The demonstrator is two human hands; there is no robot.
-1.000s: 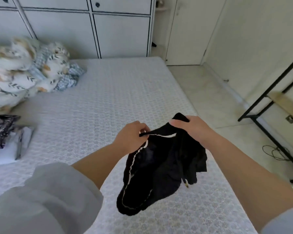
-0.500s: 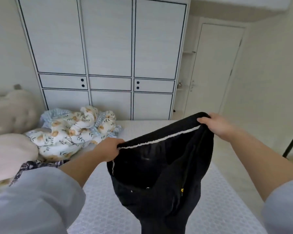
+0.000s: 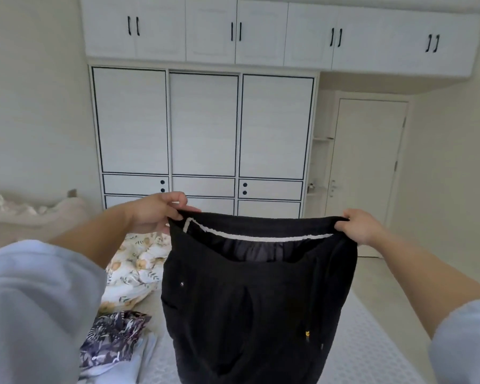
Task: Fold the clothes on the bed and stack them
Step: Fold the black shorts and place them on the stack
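A black pair of trousers (image 3: 247, 295) with a white-edged waistband hangs spread out in the air in front of me, above the bed (image 3: 372, 353). My left hand (image 3: 158, 212) pinches the left end of the waistband. At the right end, my right hand (image 3: 358, 225) grips the waistband with curled fingers. The trouser legs drop out of view at the bottom. A dark patterned garment (image 3: 114, 336) lies on pale folded cloth (image 3: 128, 367) at the lower left of the bed.
A crumpled floral quilt (image 3: 133, 267) lies on the bed behind my left arm. A white wardrobe (image 3: 203, 123) fills the far wall, with a closed door (image 3: 366, 173) to its right. A padded headboard (image 3: 34, 214) is at the left.
Both hands have lifted the black trousers off the bed and pulled the waistband wide and taut. My view has tilted up from the mattress to the wardrobe.
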